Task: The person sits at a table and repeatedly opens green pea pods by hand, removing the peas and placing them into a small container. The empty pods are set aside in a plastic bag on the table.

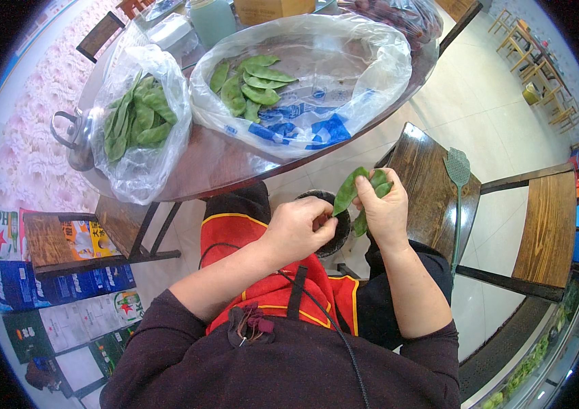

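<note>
My right hand (385,209) holds several flat green bean pods, its thumb pressed on the front bean pod (347,192). At that pod's lower tip, the thumb and fingers of my left hand (302,225) are pinched together. Below both hands, between my knees, stands a dark round bin (339,237), partly hidden by them. On the table, a clear plastic bag (166,163) is filled with flat green beans (141,115). Beside it, a wide, opened plastic bag (376,76) with blue print has a smaller heap of bean pods (251,84) at its left side.
The round table's edge (228,186) curves ahead of me, with a metal kettle (77,135) at its left. A pale green container (212,23), a cardboard box (274,9) and a bag of dark red items (396,18) stand behind. A fly swatter (458,171) lies on the wooden chair (427,189) at right.
</note>
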